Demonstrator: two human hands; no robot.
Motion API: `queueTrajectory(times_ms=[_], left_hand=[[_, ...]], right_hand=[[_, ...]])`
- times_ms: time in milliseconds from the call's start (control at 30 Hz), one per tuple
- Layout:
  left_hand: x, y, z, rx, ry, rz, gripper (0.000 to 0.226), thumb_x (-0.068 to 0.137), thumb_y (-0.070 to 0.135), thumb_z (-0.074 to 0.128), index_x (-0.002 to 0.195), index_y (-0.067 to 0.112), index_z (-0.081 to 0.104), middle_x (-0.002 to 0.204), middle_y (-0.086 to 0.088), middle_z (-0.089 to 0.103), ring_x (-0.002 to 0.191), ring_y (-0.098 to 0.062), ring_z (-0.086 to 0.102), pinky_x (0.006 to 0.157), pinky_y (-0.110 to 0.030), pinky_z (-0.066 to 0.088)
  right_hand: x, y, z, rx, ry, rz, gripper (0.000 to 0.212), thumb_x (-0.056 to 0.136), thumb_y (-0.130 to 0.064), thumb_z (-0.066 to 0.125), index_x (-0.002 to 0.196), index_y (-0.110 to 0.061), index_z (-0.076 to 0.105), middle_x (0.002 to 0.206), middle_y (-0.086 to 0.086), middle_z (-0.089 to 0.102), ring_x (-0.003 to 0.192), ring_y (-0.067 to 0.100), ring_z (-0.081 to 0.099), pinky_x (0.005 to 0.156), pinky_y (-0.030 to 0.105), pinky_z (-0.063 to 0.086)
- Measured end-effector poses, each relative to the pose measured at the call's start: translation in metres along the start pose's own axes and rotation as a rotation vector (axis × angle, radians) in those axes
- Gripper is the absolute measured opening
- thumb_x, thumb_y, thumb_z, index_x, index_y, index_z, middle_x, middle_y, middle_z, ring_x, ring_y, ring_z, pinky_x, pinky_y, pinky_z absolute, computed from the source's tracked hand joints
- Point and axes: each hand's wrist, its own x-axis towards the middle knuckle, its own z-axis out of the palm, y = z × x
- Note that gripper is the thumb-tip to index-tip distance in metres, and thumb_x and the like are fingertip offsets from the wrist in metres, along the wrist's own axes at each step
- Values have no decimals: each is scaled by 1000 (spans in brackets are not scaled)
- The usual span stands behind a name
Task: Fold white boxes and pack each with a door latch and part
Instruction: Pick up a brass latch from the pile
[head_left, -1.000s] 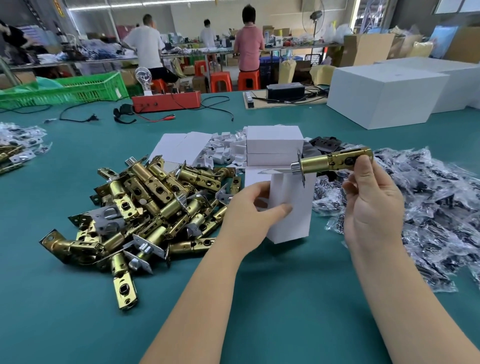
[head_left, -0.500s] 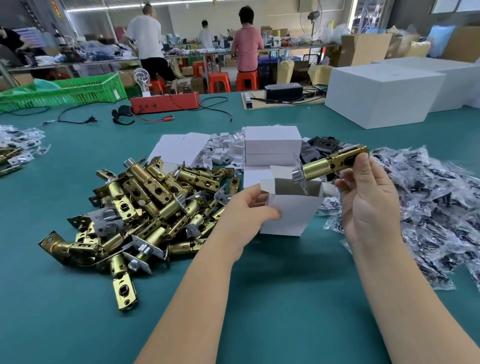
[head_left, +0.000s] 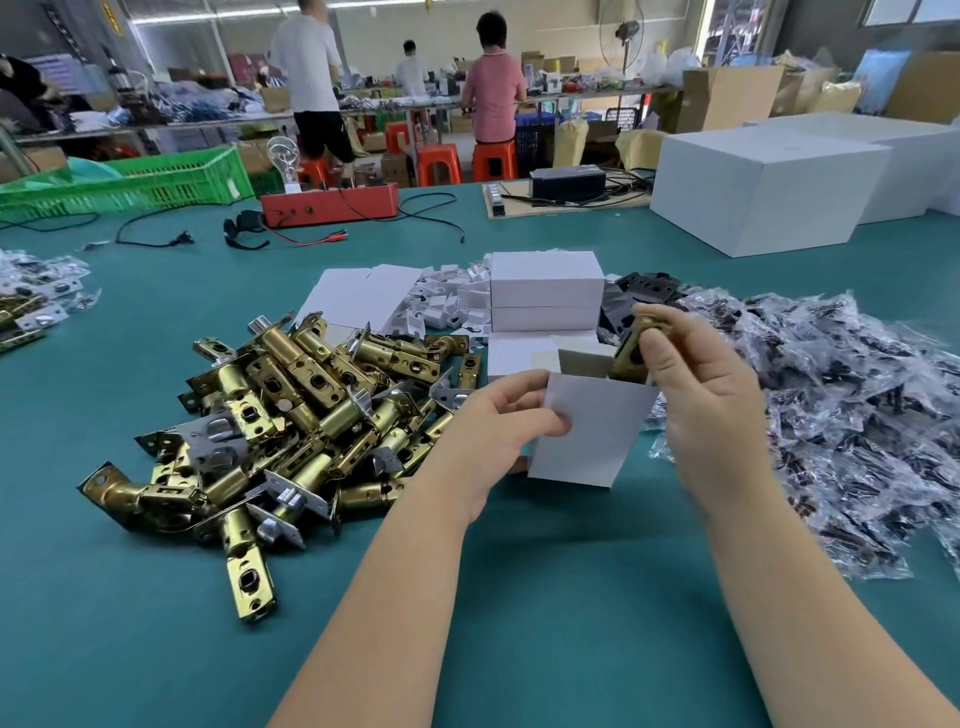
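From the head camera, a worker at a green-topped table (head_left: 156, 649) lowers a brass door latch (head_left: 629, 348) end-first into an open white box (head_left: 597, 431). The right hand (head_left: 711, 395) curls its fingers (head_left: 662, 358) around the latch's upper end, thumb and fingertips closed on the metal, so that the lower end of the latch sits inside the box mouth, tilted toward the right wall. The left hand (head_left: 498, 431) steadies the box from its left side, thumb pressed on the front panel and the other fingers wrapped behind, closed on the cardboard. The box stands upright with its top flaps raised.

Left of the box lies a heap of brass latches (head_left: 291, 410), some with silver faceplates. Right of the box spreads a pile of clear plastic bags holding dark parts (head_left: 857, 415). Just behind the box is a stack of closed white boxes (head_left: 545, 291), with flat unfolded cartons (head_left: 358, 296) and small white cardboard pieces to their left. Farther behind the box, to the right, sit large white cartons (head_left: 763, 187); farther behind to the left are a red device (head_left: 332, 205) with cables and a green crate (head_left: 156, 179). Beyond the table, people stand and sit at another bench among orange stools.
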Motion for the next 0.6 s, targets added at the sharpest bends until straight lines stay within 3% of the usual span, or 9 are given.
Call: queueTrajectory(times_ms=[100,200,300,400,500,600], left_hand=[[0,0,-1,-3,1,-3,35,77,9,66,109,24,69,103,5,74,94,-8,67,81,-37,56],[0,1,0,-14,2,-20,34,68,13,65,99,23,71,98,4,74,94,-12,66,87,-44,54],[0,0,-1,-22,-3,-27,32,66,13,64,95,25,71,95,5,74,91,-10,66,84,-42,55],[0,-1,-1,-33,2,-34,32,66,12,62,93,26,70,92,6,73,89,-9,66,80,-39,56],[1,-1,-3,-27,-2,-45,33,66,12,61,94,26,71,96,4,73,93,-10,65,82,-40,57],[1,0,-2,-28,5,-46,35,65,13,60,96,26,71,97,2,73,93,-11,66,81,-39,57]], right_hand=[[-5,2,4,-263,-36,-156,25,89,-13,62,106,-33,61,91,-7,59,92,16,55,80,21,45],[-7,3,7,-438,-31,-289,14,86,-17,63,98,-22,68,84,-20,57,89,19,50,75,18,42],[-5,4,7,-512,-20,-326,14,87,-17,60,88,-9,72,77,-13,58,85,21,49,73,22,41],[-6,6,8,-561,0,-346,14,88,-14,60,86,-6,71,82,-5,60,87,23,50,75,20,40],[-8,6,10,-496,65,-237,16,88,-22,59,93,-13,71,99,0,57,100,20,49,88,14,35],[-7,6,11,-320,51,12,17,85,-36,57,101,-39,58,106,-11,52,105,9,50,86,8,36]])
